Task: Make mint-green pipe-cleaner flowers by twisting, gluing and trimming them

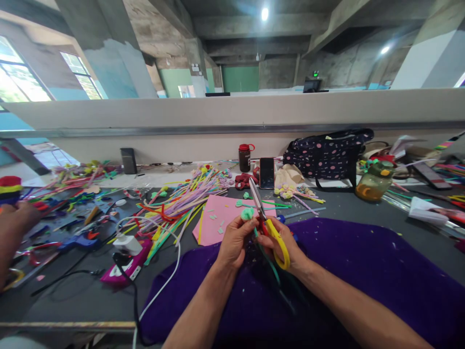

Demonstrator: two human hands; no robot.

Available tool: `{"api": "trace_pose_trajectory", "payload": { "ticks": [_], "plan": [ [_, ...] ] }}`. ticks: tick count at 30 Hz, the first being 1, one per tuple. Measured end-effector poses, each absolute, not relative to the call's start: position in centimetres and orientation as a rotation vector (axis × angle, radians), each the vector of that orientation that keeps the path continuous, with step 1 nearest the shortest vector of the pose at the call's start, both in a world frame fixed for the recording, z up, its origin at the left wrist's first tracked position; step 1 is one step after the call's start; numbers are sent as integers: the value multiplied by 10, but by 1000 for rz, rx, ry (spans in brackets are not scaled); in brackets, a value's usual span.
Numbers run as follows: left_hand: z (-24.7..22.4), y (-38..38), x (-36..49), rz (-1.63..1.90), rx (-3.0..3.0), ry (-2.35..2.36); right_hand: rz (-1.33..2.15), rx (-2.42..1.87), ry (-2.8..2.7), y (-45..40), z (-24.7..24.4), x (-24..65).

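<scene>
My left hand (234, 241) pinches a mint-green pipe-cleaner flower (247, 214) just below its head, near the middle of the view. Its dark green stem (271, 269) hangs down between my hands. In my right hand (281, 242) are yellow-handled scissors (278, 242), their blades pointing up beside the flower. The fingers of my right hand are also close to the stem. Behind my hands lies a pink sheet (212, 220) with small green scraps and green-stemmed pieces on it. A purple cloth (327, 252) spreads beneath my forearms.
A bundle of pastel pipe cleaners (181, 198) lies left of the pink sheet. A magenta power strip (129, 266) with cables sits nearer. A phone (267, 173), red-lidded bottle (245, 157), patterned bag (323, 157) and green-lidded jug (375, 182) stand behind. Another person's hand (18, 228) is at far left.
</scene>
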State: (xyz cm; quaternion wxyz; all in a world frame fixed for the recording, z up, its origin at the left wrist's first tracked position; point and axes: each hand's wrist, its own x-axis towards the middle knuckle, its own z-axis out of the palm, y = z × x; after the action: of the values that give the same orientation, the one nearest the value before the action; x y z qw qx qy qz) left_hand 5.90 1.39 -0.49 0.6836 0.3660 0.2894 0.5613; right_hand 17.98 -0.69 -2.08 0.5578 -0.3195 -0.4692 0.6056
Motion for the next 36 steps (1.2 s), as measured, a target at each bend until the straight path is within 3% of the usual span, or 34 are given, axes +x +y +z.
{"api": "trace_pose_trajectory", "payload": {
  "ticks": [11,36],
  "plan": [
    [2,7,63,1300,1063,702,1375,-781,-1118,-4,-16,186],
    [-6,19,56,1126,776,656,1430,-826,-1192,-6,-10,186]
  ]
}}
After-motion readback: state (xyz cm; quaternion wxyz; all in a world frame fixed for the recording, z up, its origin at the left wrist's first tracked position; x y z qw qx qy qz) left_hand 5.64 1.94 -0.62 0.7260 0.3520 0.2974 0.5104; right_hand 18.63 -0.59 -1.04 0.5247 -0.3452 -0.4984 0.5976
